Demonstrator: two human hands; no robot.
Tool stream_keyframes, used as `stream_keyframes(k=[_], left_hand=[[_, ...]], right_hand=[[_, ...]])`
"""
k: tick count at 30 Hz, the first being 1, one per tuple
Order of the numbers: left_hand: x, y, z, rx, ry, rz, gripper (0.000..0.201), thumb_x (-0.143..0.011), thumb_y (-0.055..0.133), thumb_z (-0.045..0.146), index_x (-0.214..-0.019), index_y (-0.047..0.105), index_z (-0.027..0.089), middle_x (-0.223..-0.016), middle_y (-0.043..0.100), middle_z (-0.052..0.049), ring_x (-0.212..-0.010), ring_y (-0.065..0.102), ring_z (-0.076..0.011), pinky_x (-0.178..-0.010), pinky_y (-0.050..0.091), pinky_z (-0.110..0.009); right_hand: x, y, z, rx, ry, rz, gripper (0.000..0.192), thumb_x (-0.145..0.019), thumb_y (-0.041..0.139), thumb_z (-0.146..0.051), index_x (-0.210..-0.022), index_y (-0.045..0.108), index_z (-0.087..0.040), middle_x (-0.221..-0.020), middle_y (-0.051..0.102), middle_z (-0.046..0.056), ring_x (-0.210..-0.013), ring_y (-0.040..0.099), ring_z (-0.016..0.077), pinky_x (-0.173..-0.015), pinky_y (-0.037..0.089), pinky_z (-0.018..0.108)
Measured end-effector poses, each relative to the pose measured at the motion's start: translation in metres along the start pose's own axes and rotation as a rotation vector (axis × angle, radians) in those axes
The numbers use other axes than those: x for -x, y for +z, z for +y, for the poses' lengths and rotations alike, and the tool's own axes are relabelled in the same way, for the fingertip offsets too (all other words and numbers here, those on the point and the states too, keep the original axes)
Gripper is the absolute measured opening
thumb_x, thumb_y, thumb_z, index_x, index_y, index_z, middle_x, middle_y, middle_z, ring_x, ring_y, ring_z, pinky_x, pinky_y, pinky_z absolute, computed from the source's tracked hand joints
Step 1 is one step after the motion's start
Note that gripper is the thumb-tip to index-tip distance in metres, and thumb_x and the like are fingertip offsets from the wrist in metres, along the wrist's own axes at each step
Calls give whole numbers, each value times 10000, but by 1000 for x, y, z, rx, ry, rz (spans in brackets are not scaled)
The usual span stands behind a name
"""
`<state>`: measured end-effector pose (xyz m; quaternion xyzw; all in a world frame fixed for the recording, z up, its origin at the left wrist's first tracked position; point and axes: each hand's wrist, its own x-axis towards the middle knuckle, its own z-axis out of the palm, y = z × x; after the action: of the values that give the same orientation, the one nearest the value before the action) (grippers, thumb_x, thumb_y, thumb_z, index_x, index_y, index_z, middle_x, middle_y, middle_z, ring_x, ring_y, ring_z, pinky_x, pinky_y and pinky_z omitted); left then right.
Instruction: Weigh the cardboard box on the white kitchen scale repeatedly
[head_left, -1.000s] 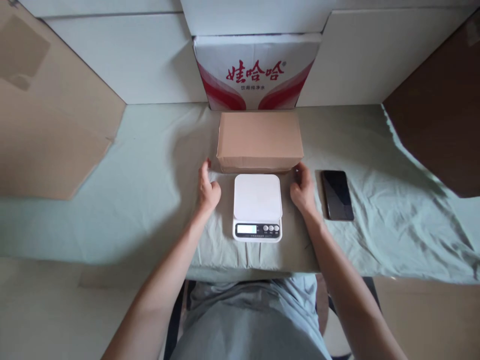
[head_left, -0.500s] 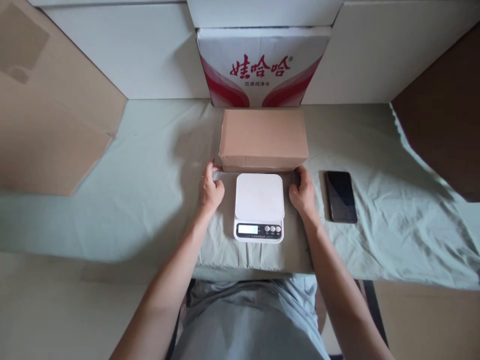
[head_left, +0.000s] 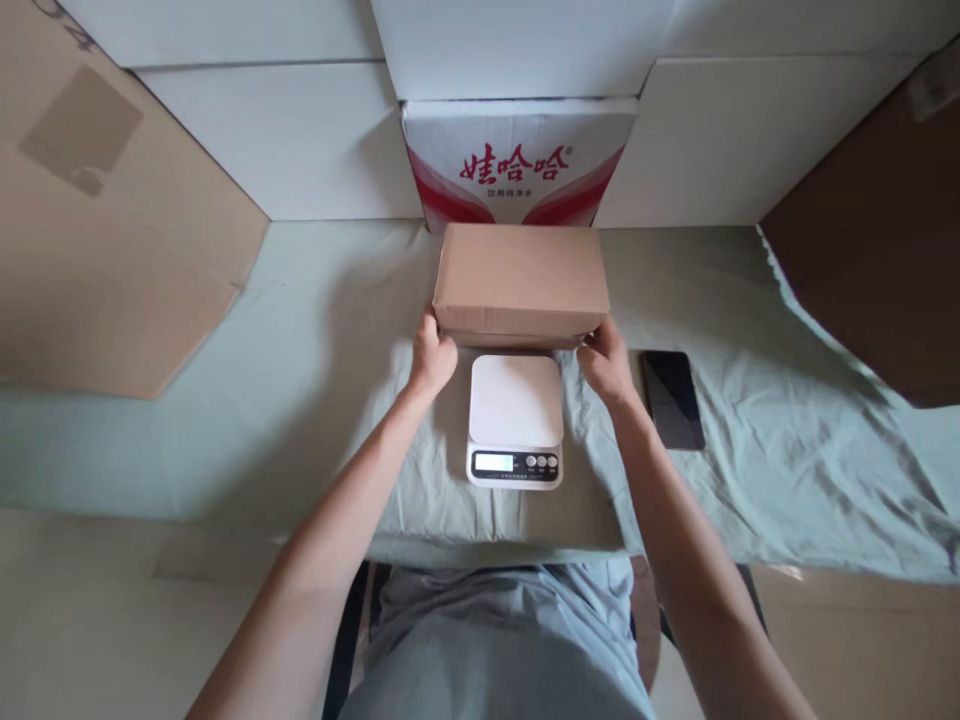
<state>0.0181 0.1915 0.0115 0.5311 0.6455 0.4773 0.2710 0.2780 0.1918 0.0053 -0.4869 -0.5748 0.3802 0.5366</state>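
Head view: both hands, left hand point(head_left: 433, 358) and right hand point(head_left: 606, 362), grip the plain brown cardboard box point(head_left: 520, 283); fingers hidden beneath its near corners.

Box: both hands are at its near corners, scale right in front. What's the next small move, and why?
Probably lift the box a little and draw it back over the scale. The left hand and right hand grip its near lower corners, and the white platform just in front of it sits bare, display lit.

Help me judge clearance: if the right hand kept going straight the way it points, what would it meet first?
The right hand is already at the brown cardboard box, its near right corner, so it would press into that first.
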Motion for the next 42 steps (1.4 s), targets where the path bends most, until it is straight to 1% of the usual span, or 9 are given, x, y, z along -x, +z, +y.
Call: stream_keyframes(k=[4,7,11,15,18,21,27,33,42], left_hand=[[23,-21,34,92,186,26,532,-710,509,-2,-1205,514,195,-1173,646,-73,-1137,621,-191,-1044,491,-354],[61,-38,46,126,194,-5,583,-701,493,-3,-1242,497,213,-1255,607,-74,-1191,592,-187,-1056,480,-348],[111,-44,34,145,89,-7,664,-678,471,-4,-1299,467,228,-1291,596,-92,-1254,562,-192,-1101,432,-345],[134,-43,12,139,6,29,628,-682,468,7,-1266,493,236,-1219,650,-79,-1165,621,-168,-1062,456,-310],[142,-43,3,122,-22,33,623,-681,474,4,-1257,506,240,-1182,676,-67,-1136,634,-167,-1025,479,-301],[146,-45,0,126,-47,6,641,-693,479,4,-1283,495,253,-1200,677,-62,-1155,626,-175,-1040,474,-317],[132,-49,-18,84,9,70,634,-746,515,42,-1335,479,272,-1431,537,-64,-1364,481,-196,-1174,359,-338],[118,-50,-54,-31,22,57,591,-790,542,127,-1360,472,263,-1446,539,-92,-1347,511,-244,-1131,428,-414],[125,-44,-67,-252,-24,42,559,-676,515,15,-1197,609,195,-1308,632,-138,-1281,564,-298,-1093,450,-444]], right_hand=[[18,-12,-36,-11,-112,59,512,-590,508,-98,-1073,560,-258,-1068,666,26,-1054,641,210,-1003,504,430],[50,-21,-56,-7,-122,100,549,-577,493,-75,-1092,566,-252,-1099,653,37,-1129,617,225,-1071,452,440],[100,-21,-56,62,-13,128,592,-590,497,-75,-1151,555,-258,-1156,655,54,-1248,558,263,-1118,411,490],[129,-14,-45,102,45,112,656,-605,500,-91,-1232,536,-280,-1312,603,51,-1345,477,283,-1175,337,548],[138,-11,-40,133,69,100,729,-604,489,-80,-1299,503,-299,-1396,549,42,-1376,447,282,-1189,315,555],[141,-12,-37,200,80,96,739,-612,478,-57,-1311,497,-299,-1406,548,43,-1388,443,280,-1158,373,531],[134,-23,-24,348,58,128,734,-713,526,-97,-1412,392,-281,-1485,488,76,-1383,460,279,-1150,377,553],[133,-27,-3,475,35,118,537,-778,508,-159,-1308,500,-242,-1390,572,112,-1302,535,289,-1096,436,572],[135,-23,5,559,55,131,359,-750,495,-162,-1095,579,-217,-1105,664,104,-1092,610,280,-956,534,505]])
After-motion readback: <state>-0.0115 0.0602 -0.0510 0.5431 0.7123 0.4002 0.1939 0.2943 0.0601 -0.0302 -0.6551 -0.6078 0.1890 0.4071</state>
